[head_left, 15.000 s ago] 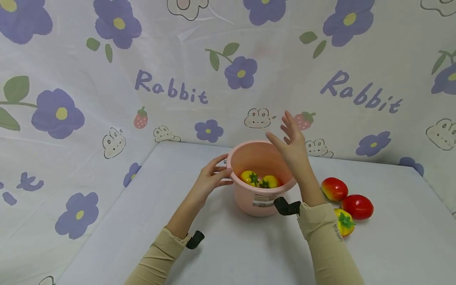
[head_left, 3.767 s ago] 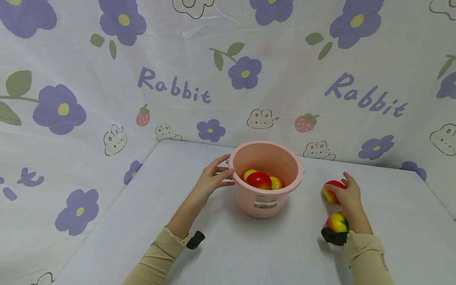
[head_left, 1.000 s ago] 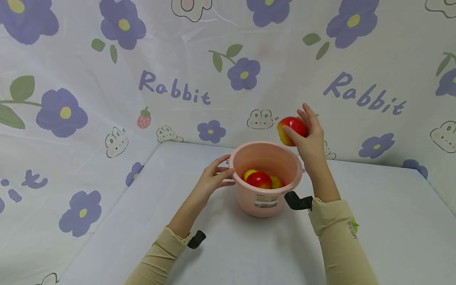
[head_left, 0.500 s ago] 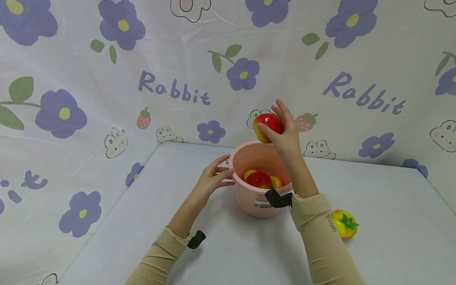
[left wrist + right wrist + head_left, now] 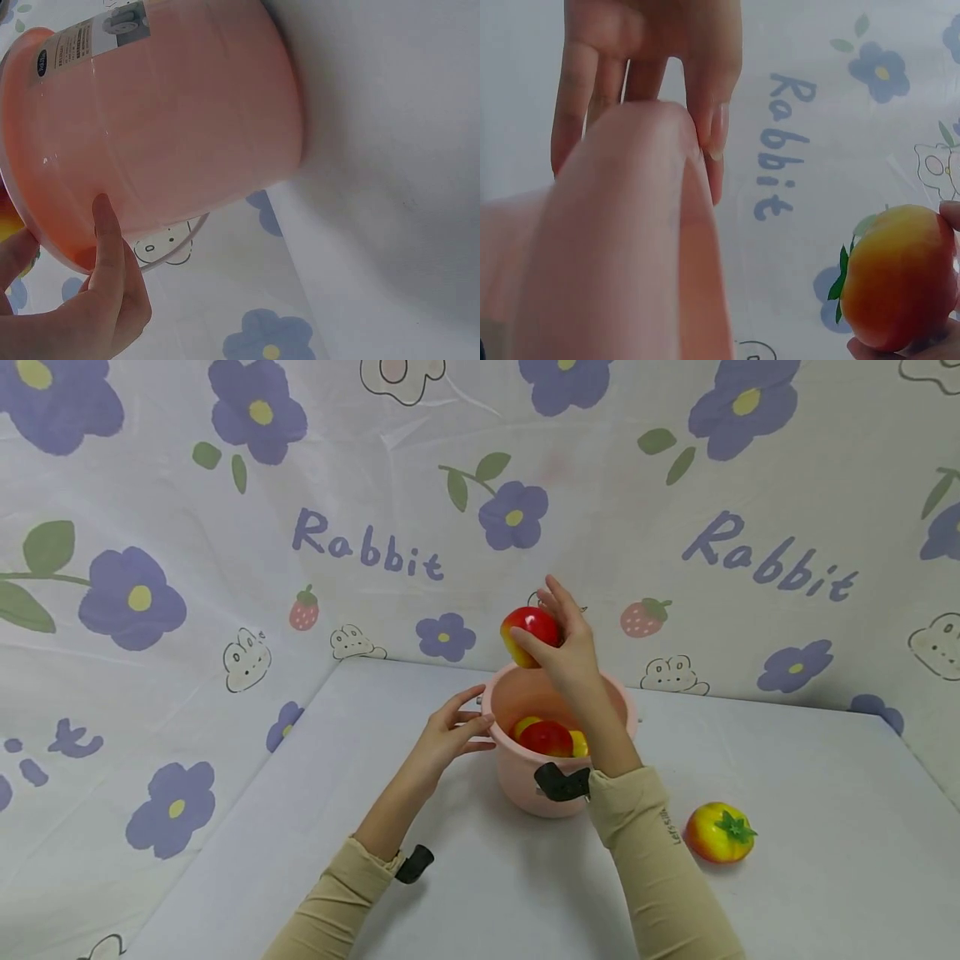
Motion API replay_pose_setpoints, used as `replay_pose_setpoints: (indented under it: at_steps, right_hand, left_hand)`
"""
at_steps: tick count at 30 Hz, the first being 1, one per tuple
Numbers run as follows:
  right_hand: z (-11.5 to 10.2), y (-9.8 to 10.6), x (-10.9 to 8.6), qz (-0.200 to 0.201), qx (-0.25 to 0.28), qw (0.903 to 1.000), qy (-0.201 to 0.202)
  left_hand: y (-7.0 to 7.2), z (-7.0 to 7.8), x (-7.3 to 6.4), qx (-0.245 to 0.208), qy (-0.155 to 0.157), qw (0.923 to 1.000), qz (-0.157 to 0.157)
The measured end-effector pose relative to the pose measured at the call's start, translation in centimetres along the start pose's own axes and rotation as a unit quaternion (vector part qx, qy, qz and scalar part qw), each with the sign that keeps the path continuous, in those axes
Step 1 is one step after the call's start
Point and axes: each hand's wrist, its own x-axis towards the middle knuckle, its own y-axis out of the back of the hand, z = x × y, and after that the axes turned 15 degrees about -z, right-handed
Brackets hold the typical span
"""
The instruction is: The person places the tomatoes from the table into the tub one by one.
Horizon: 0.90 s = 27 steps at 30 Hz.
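A pink bucket (image 5: 553,768) stands upright on the table. My left hand (image 5: 438,739) pinches its rim at the left, thumb over the edge and fingers against the outer wall (image 5: 172,120). Above the bucket's opening, my right hand (image 5: 573,656) holds a glossy red-and-yellow toy fruit (image 5: 528,631) between thumb and fingers. The right wrist view shows green leaves on this fruit (image 5: 900,277). Inside the bucket lie a red fruit (image 5: 546,738) and yellow ones, partly hidden by the rim and the right forearm.
Another yellow-and-red fruit (image 5: 720,833) with a green star-shaped top lies on the white table (image 5: 810,893), right of the right sleeve. A patterned cloth (image 5: 360,468) hangs behind and to the left. The bucket's thin handle (image 5: 180,247) hangs at its far side.
The right hand has picked up a red-and-yellow fruit from the right and carried it left over the bucket. Earlier, a red fruit went into the bucket. The left hand keeps its grip.
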Motion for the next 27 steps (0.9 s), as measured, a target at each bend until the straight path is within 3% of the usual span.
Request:
replay_pose_setpoints:
  at_steps: [13,27]
  right_hand:
    - [0.1,-0.6,-0.2,-0.020,-0.010,0.9991,0.036]
    - [1.0,1.2,-2.0,-0.008,-0.028,0.9994,0.019]
  left_hand:
    - [-0.1,0.0,-0.1,0.004,-0.001,1.0000,0.003]
    - [0.0,-0.1,-0.1,-0.003,-0.007,1.0000,-0.002]
